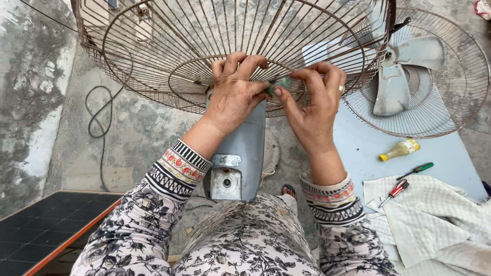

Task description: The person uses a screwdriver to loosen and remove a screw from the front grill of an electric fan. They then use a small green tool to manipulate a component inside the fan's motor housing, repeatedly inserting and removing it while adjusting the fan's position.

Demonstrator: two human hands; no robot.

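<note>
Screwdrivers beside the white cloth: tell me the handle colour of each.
One screwdriver has a green handle; the other screwdriver has a red one. Head view shows both.

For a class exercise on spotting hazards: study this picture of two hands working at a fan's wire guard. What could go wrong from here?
1. The left hand and right hand pinch a small green-handled tool against the rusty wire guard; a slip could scrape the fingers.
2. The grey motor housing leans against the knees, so it might tip.
3. The black cable loops loose on the floor, a likely snag.
</note>
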